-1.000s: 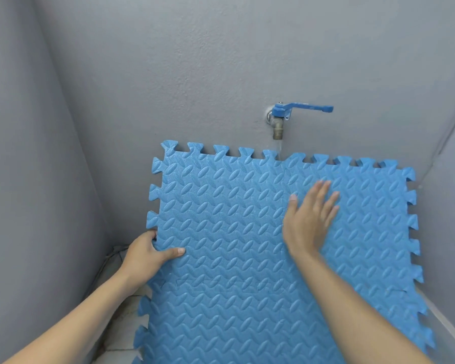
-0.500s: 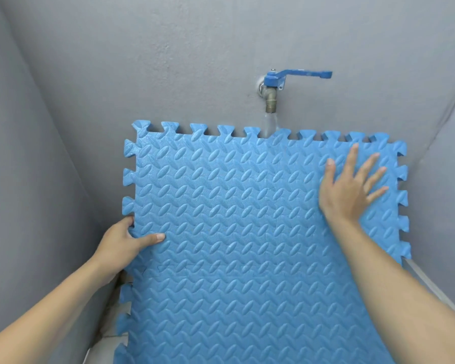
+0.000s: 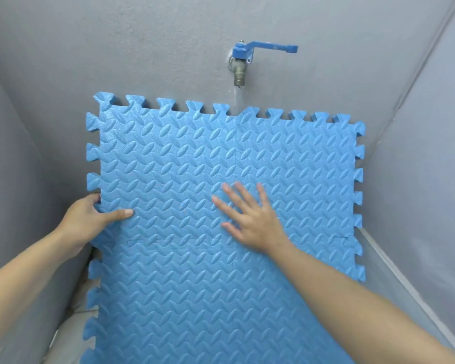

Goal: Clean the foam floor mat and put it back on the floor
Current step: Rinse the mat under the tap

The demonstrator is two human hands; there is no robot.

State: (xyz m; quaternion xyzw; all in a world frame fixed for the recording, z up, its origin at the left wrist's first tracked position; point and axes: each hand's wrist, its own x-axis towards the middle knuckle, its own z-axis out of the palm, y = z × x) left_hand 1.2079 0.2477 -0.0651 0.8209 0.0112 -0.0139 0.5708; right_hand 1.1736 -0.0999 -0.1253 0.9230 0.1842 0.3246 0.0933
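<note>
Back toward centre slides my right hand (image 3: 250,219), flat and spread on the mat (image 3: 221,271), rubbing. Left hand (image 3: 90,219) pinches its edge, holding it up under the tap (image 3: 241,67) above both hands. Mid-wash, I judge; floor return remains.

Mat (image 3: 221,158) below tap (image 3: 241,70), against wall (image 3: 116,48)

The blue foam floor mat (image 3: 221,285) runs off the near edge of the view. It hides the left hand's (image 3: 90,219) fingers, except the thumb, and the falling water's lower end.
</note>
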